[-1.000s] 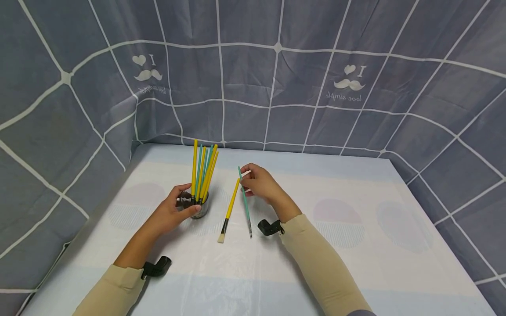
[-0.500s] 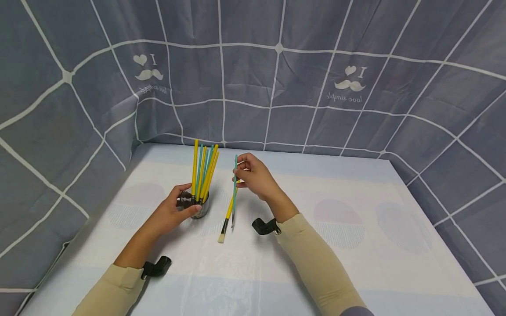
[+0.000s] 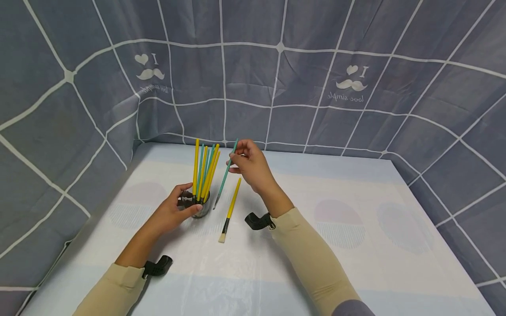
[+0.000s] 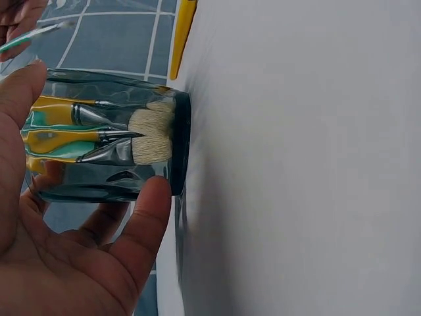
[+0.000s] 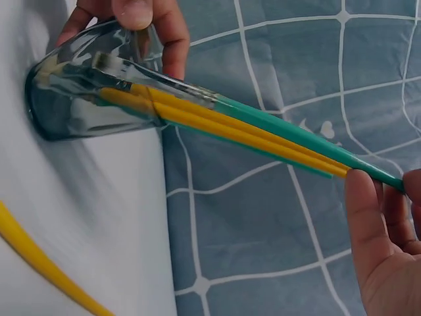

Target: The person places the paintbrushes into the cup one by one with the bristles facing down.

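My left hand curls round a clear glass cup standing on the table. Several yellow and green paintbrushes lean in it; the left wrist view shows their pale bristles downward near the cup's base. Between thumb and fingers, my right hand pinches a green paintbrush by its upper handle. That brush slants tip down, its tip in the air just right of the cup. A yellow paintbrush with a flat bristle head lies on the table, below the right hand.
The white patterned tabletop stretches to both sides. Behind and around it hangs a grey cloth with white grid lines. Black wrist devices are strapped at both sleeves.
My right hand has raised the green paintbrush off the table and carried it left and away from me, past the yellow one, toward the cup. The left hand stays on the cup.
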`<state>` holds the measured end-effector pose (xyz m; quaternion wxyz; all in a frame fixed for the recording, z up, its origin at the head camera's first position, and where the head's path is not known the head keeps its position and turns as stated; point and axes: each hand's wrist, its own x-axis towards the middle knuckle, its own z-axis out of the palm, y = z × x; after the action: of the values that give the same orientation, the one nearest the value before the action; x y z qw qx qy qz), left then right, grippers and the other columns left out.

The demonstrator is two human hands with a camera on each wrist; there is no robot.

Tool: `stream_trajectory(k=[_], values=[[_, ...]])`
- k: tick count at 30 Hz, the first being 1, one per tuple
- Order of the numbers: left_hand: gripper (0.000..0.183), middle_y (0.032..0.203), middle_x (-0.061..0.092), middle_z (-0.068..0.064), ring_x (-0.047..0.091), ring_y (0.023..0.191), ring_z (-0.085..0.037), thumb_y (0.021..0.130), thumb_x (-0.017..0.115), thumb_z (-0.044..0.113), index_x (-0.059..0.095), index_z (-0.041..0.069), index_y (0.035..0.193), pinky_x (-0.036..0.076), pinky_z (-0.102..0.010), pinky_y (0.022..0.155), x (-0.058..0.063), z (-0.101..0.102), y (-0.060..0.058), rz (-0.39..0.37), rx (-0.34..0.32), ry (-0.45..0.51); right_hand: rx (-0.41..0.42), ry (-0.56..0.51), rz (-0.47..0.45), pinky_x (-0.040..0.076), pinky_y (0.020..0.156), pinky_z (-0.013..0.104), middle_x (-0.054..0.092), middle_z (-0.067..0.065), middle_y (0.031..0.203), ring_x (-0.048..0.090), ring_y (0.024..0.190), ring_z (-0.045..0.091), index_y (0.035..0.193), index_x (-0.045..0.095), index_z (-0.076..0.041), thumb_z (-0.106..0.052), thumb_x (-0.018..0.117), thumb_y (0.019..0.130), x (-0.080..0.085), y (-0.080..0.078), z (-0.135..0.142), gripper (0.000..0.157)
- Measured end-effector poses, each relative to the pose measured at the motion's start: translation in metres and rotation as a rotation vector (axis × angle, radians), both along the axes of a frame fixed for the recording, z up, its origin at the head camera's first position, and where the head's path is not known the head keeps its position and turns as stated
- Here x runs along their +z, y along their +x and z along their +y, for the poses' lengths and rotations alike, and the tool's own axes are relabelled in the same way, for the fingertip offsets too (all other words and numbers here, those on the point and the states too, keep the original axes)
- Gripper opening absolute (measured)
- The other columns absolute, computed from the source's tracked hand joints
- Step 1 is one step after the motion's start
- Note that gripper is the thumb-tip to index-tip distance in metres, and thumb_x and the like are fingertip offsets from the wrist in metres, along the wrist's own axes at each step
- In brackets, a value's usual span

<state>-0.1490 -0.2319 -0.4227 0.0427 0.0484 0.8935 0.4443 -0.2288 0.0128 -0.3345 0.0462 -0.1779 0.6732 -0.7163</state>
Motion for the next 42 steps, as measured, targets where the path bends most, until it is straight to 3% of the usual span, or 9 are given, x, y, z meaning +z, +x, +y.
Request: stream_trajectory(k=[7,14,33,42], values=[[0.084,0.143,0.044,-0.023,0.048,0.126,-0.045,0.091,0.069,0.048,0.025,0.016,0.155,0.040,-0.061,0.097,0.000,0.000,-0.001,-0.014,0.012,-0.012,-0.045,-0.080,0.017,0.057,0.079,0.036,0.053,0.007,0.095,0.066,0.087,0.020,0.110,0.046,-0.007,0.000,0.056,0.100,0.007,0.004,-0.007,0.016],[0.085,0.144,0.043,-0.022,0.047,0.127,-0.045,0.091,0.069,0.050,0.025,0.017,0.155,0.040,-0.062,0.097,0.001,0.000,-0.001,-0.023,0.012,-0.010,-0.064,-0.110,0.031,0.057,0.079,0.036,0.052,0.006,0.095,0.064,0.088,0.023,0.110,0.045,-0.006,0.001,0.056,0.100,0.004,0.005,-0.018,0.017],[0.081,0.141,0.045,-0.023,0.049,0.125,-0.044,0.092,0.070,0.045,0.027,0.015,0.154,0.039,-0.060,0.099,0.000,-0.002,-0.001,0.003,-0.007,0.027,-0.022,0.083,0.167,0.058,0.074,0.037,0.053,0.006,0.093,0.060,0.079,0.017,0.121,0.047,0.006,-0.002,0.055,0.100,-0.031,0.020,-0.048,0.024],[0.078,0.138,0.047,-0.022,0.052,0.122,-0.044,0.094,0.070,0.040,0.027,0.014,0.154,0.042,-0.058,0.096,0.000,-0.001,-0.001,0.027,-0.013,0.036,-0.063,0.231,0.201,0.055,0.069,0.026,0.055,0.005,0.095,0.059,0.077,0.011,0.116,0.052,-0.001,-0.007,0.059,0.099,-0.043,0.016,-0.050,0.019]])
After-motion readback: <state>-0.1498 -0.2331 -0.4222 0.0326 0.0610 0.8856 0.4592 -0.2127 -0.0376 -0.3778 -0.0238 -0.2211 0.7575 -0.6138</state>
